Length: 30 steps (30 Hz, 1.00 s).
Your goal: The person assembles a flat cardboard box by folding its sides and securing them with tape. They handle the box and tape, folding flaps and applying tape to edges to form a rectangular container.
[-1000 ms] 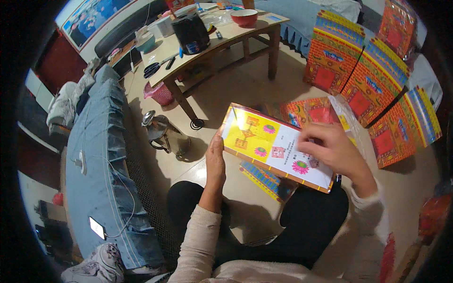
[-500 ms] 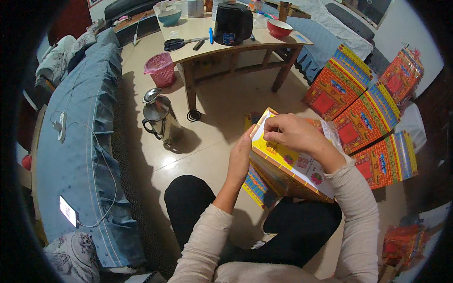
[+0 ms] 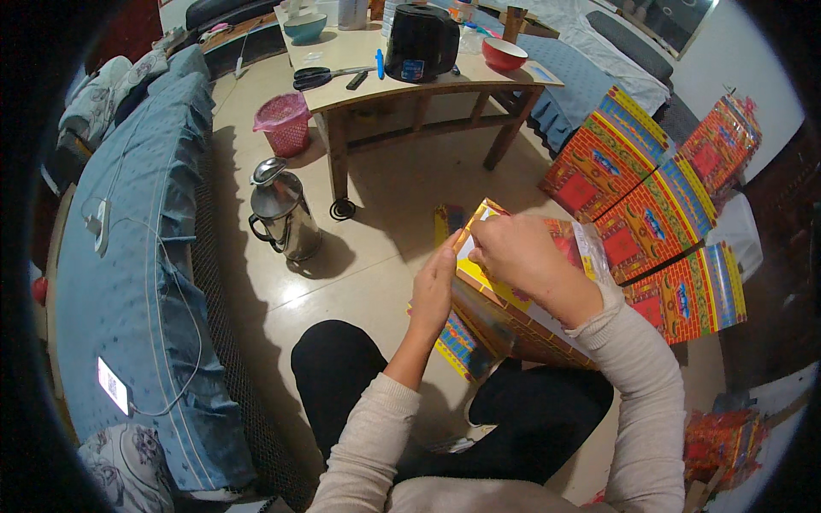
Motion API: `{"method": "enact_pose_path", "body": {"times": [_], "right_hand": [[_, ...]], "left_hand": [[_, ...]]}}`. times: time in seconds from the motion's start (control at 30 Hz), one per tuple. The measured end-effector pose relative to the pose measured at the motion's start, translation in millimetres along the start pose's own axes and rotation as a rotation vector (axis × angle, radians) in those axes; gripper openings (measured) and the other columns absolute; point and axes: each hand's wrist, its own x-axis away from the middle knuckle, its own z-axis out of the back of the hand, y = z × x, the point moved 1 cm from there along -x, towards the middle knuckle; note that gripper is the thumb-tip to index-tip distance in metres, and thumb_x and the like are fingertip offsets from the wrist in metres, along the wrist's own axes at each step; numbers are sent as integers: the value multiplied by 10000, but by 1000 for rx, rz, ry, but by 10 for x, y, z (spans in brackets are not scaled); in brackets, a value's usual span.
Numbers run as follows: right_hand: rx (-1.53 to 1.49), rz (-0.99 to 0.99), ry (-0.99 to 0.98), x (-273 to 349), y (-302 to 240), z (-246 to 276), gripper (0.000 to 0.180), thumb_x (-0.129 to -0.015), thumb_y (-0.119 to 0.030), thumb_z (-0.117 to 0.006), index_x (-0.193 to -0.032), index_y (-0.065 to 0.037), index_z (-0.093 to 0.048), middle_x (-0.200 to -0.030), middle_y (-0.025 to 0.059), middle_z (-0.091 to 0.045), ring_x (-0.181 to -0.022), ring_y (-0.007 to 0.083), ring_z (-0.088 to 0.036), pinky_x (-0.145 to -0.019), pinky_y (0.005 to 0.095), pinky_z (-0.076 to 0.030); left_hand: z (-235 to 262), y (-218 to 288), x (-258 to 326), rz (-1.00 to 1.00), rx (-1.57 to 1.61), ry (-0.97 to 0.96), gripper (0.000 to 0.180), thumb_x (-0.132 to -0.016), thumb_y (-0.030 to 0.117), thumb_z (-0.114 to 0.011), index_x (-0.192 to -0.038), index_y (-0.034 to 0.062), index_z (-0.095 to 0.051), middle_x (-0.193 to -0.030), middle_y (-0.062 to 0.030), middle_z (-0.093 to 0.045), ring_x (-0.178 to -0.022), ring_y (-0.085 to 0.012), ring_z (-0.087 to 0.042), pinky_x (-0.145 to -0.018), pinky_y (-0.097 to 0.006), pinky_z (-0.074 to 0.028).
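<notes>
A printed cardboard box (image 3: 547,329) with a brick pattern and a yellow and white panel stands tilted above my knees. My left hand (image 3: 434,286) grips it along the left edge, fingers partly behind. Curled over the yellow and white panel, my right hand (image 3: 534,261) is closed near the upper left corner, close to the left fingertips. What its fingertips pinch, if anything, is hidden. Clear plastic (image 3: 596,256) shows at the box's right side. Below it, another colourful printed piece (image 3: 462,346) lies near the floor.
Several printed brick-pattern boxes (image 3: 654,227) stand at the right. Left of my knees are a metal jug (image 3: 286,218) and a sofa with a blue cover (image 3: 128,299). Ahead, a table (image 3: 363,94) carries scissors (image 3: 316,79), a black appliance (image 3: 422,43) and bowls; a pink basket (image 3: 285,128) stands beside it.
My right hand has turned and shifted left toward the box's edge, its fingers curling more and covering more of the yellow panel. My left hand keeps its grip. The view has shifted slightly.
</notes>
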Motion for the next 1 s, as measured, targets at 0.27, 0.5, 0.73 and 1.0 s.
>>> {"method": "enact_pose_path", "body": {"times": [0.27,0.5,0.73,1.0], "right_hand": [[285,-37,2,44,-239,59,266,-796,-204,-773,-1012,-75,-687,-841,97,-747,-764,227,-763,-637,371,-583],[344,-147,102,-10,-152,-10,450,-810,-251,-798,-1141,-75,-550,-978,113,-728,-780,285,-756,-646,392,-581],[50,-294,166,342,512,319,450,-882,-279,-750,-1268,-88,-621,-1105,149,-720,-935,331,-726,-812,413,-574],[-581,-619,370,1604,1706,-334,288,-956,-214,-680,-1151,-4,-713,-989,108,-735,-857,226,-695,-779,360,-536]], "left_hand": [[1,2,-11,-11,-51,28,542,-1105,434,-433,-1415,25,-608,-1396,-155,-637,-1303,-239,-575,-1113,-341,-411],[-7,-7,-35,-12,-47,53,488,-1104,360,-441,-1372,-1,-630,-1366,-162,-652,-1260,-240,-602,-1095,-340,-426],[14,48,-30,16,-65,94,489,-1103,351,-434,-1361,-16,-630,-1338,-173,-658,-1250,-245,-606,-1088,-351,-432],[31,52,10,-27,-114,96,526,-1105,403,-470,-1376,-28,-601,-1325,-131,-644,-1268,-194,-553,-1129,-341,-369]]}}
